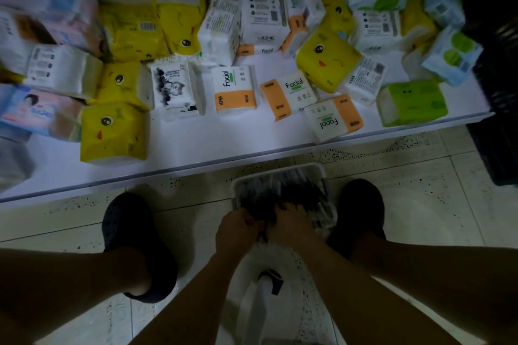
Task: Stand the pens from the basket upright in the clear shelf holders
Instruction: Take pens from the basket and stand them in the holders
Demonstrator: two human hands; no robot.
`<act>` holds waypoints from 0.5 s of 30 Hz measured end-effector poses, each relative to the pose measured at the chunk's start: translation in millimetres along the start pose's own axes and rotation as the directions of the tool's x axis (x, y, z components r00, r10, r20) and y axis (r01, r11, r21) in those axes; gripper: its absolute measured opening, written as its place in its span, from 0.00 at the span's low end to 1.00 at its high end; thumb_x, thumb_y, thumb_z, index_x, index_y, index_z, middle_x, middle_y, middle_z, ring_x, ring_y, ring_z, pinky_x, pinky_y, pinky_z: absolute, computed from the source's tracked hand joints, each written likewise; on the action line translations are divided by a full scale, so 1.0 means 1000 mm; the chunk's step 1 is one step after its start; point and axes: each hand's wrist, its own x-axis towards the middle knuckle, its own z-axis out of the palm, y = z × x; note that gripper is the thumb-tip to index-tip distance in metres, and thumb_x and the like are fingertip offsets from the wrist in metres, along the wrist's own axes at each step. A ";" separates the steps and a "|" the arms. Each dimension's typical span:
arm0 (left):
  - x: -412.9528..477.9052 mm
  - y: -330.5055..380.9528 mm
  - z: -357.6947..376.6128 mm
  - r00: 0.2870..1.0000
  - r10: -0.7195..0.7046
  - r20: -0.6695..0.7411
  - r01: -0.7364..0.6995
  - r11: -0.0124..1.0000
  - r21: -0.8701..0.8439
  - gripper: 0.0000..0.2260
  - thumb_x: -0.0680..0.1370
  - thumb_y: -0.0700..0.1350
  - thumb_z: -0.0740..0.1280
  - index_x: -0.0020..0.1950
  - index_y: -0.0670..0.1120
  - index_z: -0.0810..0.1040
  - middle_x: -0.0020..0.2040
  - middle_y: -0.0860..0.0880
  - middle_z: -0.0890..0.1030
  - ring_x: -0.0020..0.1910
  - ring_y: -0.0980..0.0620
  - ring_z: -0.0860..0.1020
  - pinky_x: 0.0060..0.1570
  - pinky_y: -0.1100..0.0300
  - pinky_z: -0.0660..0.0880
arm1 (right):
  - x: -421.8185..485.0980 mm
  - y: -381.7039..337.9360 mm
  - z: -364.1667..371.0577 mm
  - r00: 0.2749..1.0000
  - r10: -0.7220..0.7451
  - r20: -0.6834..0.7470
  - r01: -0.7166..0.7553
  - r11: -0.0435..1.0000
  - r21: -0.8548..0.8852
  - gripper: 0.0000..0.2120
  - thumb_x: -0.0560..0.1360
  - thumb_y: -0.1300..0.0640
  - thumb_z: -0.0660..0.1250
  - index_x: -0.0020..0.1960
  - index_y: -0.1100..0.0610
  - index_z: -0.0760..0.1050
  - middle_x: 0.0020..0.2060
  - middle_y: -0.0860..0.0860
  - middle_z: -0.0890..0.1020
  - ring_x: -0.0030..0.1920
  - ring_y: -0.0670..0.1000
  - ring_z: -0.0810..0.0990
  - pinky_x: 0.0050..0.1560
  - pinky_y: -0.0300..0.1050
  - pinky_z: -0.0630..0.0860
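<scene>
A white basket (319, 169) sits on the tiled floor between my two dark shoes, filled with several dark pens (288, 190). Both hands reach down into its near end. My left hand (238, 228) has its fingers curled round a bunch of pens at the basket's near left. My right hand (294, 223) lies on the pile beside it, fingers bent down among the pens and gathering a bunch. The picture is dim and blurred. No clear shelf holder is in view.
A low white shelf (252, 145) runs across in front of me, covered with several tissue packs (234, 89) in yellow, white, orange and green. A black crate (499, 70) stands at the right. My shoes (131, 232) flank the basket on the speckled tiles.
</scene>
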 end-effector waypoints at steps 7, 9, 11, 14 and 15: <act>-0.009 -0.002 -0.011 0.995 -0.087 0.040 0.094 0.973 -0.212 0.07 0.78 0.43 0.67 0.52 0.46 0.70 0.44 0.47 0.80 0.38 0.51 0.79 0.35 0.62 0.76 | 0.003 -0.007 0.000 0.999 0.032 -0.003 -0.032 0.999 0.013 0.35 0.76 0.40 0.62 0.77 0.53 0.57 0.73 0.59 0.61 0.72 0.63 0.58 0.72 0.57 0.59; -0.009 -0.002 -0.014 0.989 -0.112 0.094 0.132 0.959 -0.250 0.07 0.80 0.44 0.63 0.57 0.46 0.70 0.49 0.43 0.82 0.42 0.47 0.81 0.39 0.56 0.79 | 0.006 -0.007 0.001 0.999 0.039 0.014 -0.039 0.999 0.020 0.36 0.76 0.39 0.61 0.77 0.53 0.55 0.73 0.60 0.60 0.72 0.63 0.58 0.73 0.58 0.58; -0.011 -0.002 -0.019 0.979 -0.120 0.165 0.161 0.953 -0.257 0.05 0.82 0.42 0.59 0.57 0.46 0.69 0.48 0.42 0.81 0.38 0.49 0.79 0.32 0.64 0.74 | 0.006 -0.009 -0.002 0.998 0.047 0.041 -0.048 0.999 0.014 0.36 0.76 0.39 0.62 0.78 0.54 0.54 0.74 0.60 0.58 0.72 0.64 0.56 0.73 0.59 0.57; -0.013 -0.005 -0.024 0.969 -0.151 0.193 0.203 0.935 -0.291 0.09 0.81 0.37 0.57 0.60 0.43 0.71 0.50 0.40 0.80 0.36 0.50 0.77 0.27 0.67 0.70 | 0.007 -0.010 -0.006 0.996 0.062 0.067 -0.062 0.998 0.010 0.35 0.77 0.41 0.62 0.77 0.54 0.56 0.74 0.60 0.58 0.72 0.63 0.56 0.73 0.58 0.57; -0.013 -0.007 -0.025 0.967 -0.173 0.187 0.225 0.926 -0.303 0.10 0.81 0.36 0.57 0.61 0.42 0.71 0.51 0.40 0.80 0.36 0.50 0.77 0.28 0.65 0.70 | 0.007 -0.010 -0.007 0.997 0.056 0.062 -0.057 0.998 0.015 0.33 0.77 0.42 0.62 0.76 0.55 0.57 0.74 0.60 0.58 0.72 0.64 0.57 0.73 0.57 0.57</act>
